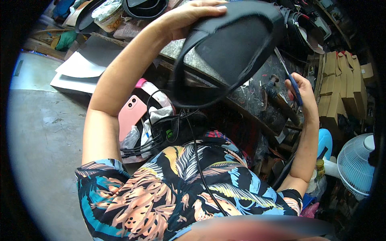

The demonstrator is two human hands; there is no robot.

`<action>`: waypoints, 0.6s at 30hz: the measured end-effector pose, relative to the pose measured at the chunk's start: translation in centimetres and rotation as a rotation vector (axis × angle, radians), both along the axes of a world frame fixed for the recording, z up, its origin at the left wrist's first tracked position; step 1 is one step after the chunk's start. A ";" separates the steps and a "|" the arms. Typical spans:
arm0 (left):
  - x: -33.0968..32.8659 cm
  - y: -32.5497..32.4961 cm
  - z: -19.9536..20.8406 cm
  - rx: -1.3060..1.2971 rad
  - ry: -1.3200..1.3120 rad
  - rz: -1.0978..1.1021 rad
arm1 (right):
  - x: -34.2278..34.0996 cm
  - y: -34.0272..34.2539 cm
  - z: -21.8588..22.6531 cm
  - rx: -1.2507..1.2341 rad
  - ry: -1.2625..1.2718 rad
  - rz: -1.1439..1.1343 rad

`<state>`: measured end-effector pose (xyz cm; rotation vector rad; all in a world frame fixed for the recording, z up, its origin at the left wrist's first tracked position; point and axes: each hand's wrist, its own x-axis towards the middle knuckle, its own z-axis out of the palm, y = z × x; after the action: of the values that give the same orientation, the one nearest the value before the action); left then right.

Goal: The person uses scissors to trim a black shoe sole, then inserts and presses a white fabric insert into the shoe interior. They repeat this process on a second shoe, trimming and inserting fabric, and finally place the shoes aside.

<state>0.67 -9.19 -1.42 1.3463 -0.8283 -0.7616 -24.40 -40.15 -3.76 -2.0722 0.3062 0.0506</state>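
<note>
Left hand [189,16] grips black shoe upper [229,48] at top edge, raised over desk [257,92] — right hand [299,90] apart, fingers closed on blue-handled scissors [290,80].

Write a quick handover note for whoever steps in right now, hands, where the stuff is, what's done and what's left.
Left hand: raised, gripping the black shoe sole at its top edge, underside toward the camera.
Right hand: holds blue-handled scissors, blades pointing up toward the sole, apart from it.
Workbench lies beneath, stained. Pink phone is beside the lap, boxes to the right.
Done: cannot tell how much of the rim is trimmed.
Left: probably trimming the sole's edge; check it first.
</note>
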 end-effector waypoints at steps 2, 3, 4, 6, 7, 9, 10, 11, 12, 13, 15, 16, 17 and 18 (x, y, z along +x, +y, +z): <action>0.9 -0.2 -1.6 0.014 0.169 0.138 | 0.8 -1.1 -0.1 -0.393 0.119 -0.138; 0.9 -0.2 -2.7 0.040 0.160 0.196 | 1.1 -1.6 -0.1 -0.762 0.129 -0.125; 1.1 -0.2 -3.5 0.138 0.157 0.271 | 1.2 -1.9 -0.2 -0.825 0.116 -0.117; 1.0 0.0 -4.5 0.125 0.211 0.272 | 1.5 -2.4 -0.6 -0.975 0.125 -0.122; 0.9 -0.1 -4.5 0.120 0.195 0.285 | 1.7 -2.7 -0.8 -1.000 0.141 -0.126; 0.3 -0.2 -3.4 -0.033 0.181 0.228 | 2.0 -3.4 -1.6 -1.041 0.132 -0.119; 0.0 -0.3 -2.3 -0.089 0.143 0.250 | 2.2 -3.8 -2.1 -1.059 0.107 -0.104; -0.3 -0.1 -0.8 -0.105 0.096 0.196 | 2.4 -4.2 -2.5 -0.997 0.122 -0.106; -0.4 -0.4 1.0 -0.040 0.076 0.181 | 2.5 -4.6 -2.9 -0.961 0.123 -0.097; -1.1 0.0 2.4 -0.117 -0.015 0.271 | 2.6 -5.0 -3.2 -0.918 0.097 -0.077; -2.0 1.0 5.1 -0.211 -0.312 0.242 | 2.3 -5.0 -3.4 -0.841 0.038 -0.092; -2.4 1.5 5.8 -0.226 -0.512 0.119 | 2.0 -4.7 -3.3 -0.808 0.008 -0.125; -2.8 1.7 6.1 -0.257 -1.040 0.080 | 1.5 -4.0 -3.1 -0.787 0.031 -0.191; -3.5 1.7 5.3 -0.132 -1.169 0.073 | 1.2 -3.1 -2.7 -0.781 -0.176 -0.171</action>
<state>-2.84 -7.53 3.89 1.6528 -1.6717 0.2365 -23.21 -43.24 -6.50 -2.7846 0.4391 -0.4131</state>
